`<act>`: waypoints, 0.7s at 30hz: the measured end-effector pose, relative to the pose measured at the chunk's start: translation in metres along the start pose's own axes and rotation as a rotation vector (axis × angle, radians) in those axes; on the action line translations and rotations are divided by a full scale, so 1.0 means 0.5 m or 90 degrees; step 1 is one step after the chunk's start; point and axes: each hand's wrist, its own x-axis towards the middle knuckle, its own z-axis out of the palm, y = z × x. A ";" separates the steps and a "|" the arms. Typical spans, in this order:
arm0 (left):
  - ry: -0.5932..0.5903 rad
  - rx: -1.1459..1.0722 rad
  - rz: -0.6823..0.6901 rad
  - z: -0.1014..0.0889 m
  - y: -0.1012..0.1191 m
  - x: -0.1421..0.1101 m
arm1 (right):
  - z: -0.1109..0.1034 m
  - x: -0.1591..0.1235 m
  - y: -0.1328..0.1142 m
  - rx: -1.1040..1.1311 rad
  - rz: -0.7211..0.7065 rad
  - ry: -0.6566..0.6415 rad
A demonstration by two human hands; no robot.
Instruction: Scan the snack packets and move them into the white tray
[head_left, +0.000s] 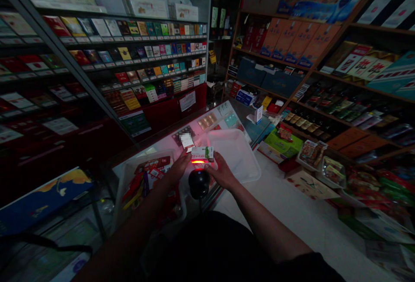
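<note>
Both of my hands grip a small white carton [207, 151] with green pictures and pink lettering. My left hand [180, 166] is closed on its left end, and my right hand [221, 172] closes on its right end. Just below the carton stands a black barcode scanner [199, 184], and its red light shines on the carton's near side. A white plastic basket [254, 161] sits by my right hand on the glass counter. To the left, partly behind my left forearm, another white basket [119, 187] holds several red and yellow snack packets [154, 171].
Glass shelves [129, 63] of cigarette packs line the back left. Wooden shelves [313, 71] with bottles and gift boxes rise at the right. Bins of packaged food [332, 171] stand on the right over a pale floor [275, 213]. A blue box [48, 200] lies at left.
</note>
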 end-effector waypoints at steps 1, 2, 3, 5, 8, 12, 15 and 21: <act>0.012 -0.002 0.004 -0.008 0.002 -0.004 | 0.003 0.003 -0.011 -0.003 -0.027 -0.004; 0.026 0.006 0.007 -0.018 0.004 -0.008 | 0.006 0.006 -0.023 -0.005 -0.053 -0.008; 0.046 0.029 0.009 -0.029 0.005 -0.012 | 0.012 0.010 -0.036 -0.008 -0.078 -0.010; 0.082 0.084 0.005 -0.055 0.006 -0.022 | 0.027 0.019 -0.063 -0.011 -0.118 -0.009; 0.115 0.161 0.015 -0.101 0.002 -0.042 | 0.058 0.038 -0.107 -0.013 -0.152 -0.008; 0.155 0.262 0.042 -0.165 -0.014 -0.073 | 0.106 0.064 -0.169 -0.025 -0.168 -0.046; 0.199 0.312 0.010 -0.210 -0.037 -0.097 | 0.147 0.079 -0.214 -0.030 -0.187 -0.090; 0.225 0.440 0.020 -0.282 -0.111 -0.142 | 0.250 0.112 -0.278 -0.049 -0.191 -0.163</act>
